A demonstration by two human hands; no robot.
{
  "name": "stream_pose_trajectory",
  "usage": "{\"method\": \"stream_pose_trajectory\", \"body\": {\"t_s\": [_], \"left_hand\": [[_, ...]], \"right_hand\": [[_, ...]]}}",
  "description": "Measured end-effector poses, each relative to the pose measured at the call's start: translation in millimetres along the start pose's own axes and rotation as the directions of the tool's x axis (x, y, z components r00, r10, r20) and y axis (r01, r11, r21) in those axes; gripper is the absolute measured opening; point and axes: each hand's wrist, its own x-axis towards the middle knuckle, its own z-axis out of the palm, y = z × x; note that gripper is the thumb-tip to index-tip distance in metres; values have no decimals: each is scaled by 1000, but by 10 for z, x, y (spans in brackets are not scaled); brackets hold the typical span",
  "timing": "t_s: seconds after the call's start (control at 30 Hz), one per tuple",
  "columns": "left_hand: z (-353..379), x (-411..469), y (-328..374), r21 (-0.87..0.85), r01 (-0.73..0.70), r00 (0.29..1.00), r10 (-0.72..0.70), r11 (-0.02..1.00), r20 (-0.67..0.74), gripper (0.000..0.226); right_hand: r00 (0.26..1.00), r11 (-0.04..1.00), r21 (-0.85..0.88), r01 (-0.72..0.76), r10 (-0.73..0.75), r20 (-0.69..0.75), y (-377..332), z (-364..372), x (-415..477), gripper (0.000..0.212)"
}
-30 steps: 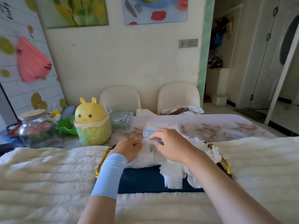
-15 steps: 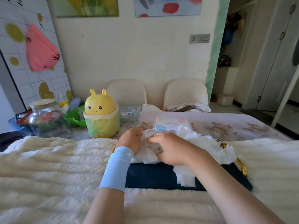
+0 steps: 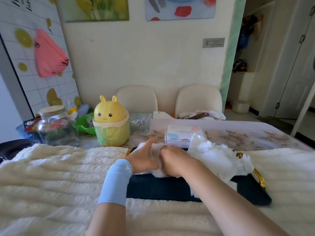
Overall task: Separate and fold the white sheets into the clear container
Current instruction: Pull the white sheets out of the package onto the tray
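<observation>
A heap of white sheets (image 3: 216, 154) lies on a dark blue tray (image 3: 163, 188) with gold handles, in front of me. My left hand (image 3: 144, 159), with a light blue sleeve at the wrist, and my right hand (image 3: 173, 160) meet over the tray's left part. Both pinch one white sheet (image 3: 156, 149) between them, the left thumb raised. The clear container (image 3: 184, 135), a lidded box with a printed label, stands just behind the tray on the patterned tablecloth.
A fluffy cream blanket (image 3: 59, 176) covers the near table. A yellow bunny-shaped bin (image 3: 110, 123), a glass jar (image 3: 56, 126), a green bowl (image 3: 85, 125) and a glass dish (image 3: 140, 121) stand at back left. Two cream chairs (image 3: 198, 97) face the far edge.
Both hands have drawn together and lifted slightly, gathering a single sheet between them. The view has tilted and shifted, so the tray sits more to the right.
</observation>
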Motion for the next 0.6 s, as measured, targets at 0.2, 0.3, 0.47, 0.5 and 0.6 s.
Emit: {"method": "stream_pose_trajectory", "body": {"t_s": [0.2,0.3,0.47,0.5,0.6], "left_hand": [[4,-42,-12,282,100,987,-131,954,91,140],[59,-6,28,379,97,993,-113,920,19,126],[101,42,119,532,73,994,-15,844,-112,104],[103,51,115,569,107,991,-41,815,-127,116],[104,40,168,674,164,986,-140,720,-90,139]], "right_hand": [[996,998,64,7,-1,-90,-66,-130,-35,24],[990,976,215,33,-3,-138,118,-134,-123,34],[962,973,198,115,-59,-268,392,-321,-399,52],[959,984,142,106,-63,-277,446,-370,-478,53],[969,994,-89,65,-84,-232,623,-390,-662,52]]}}
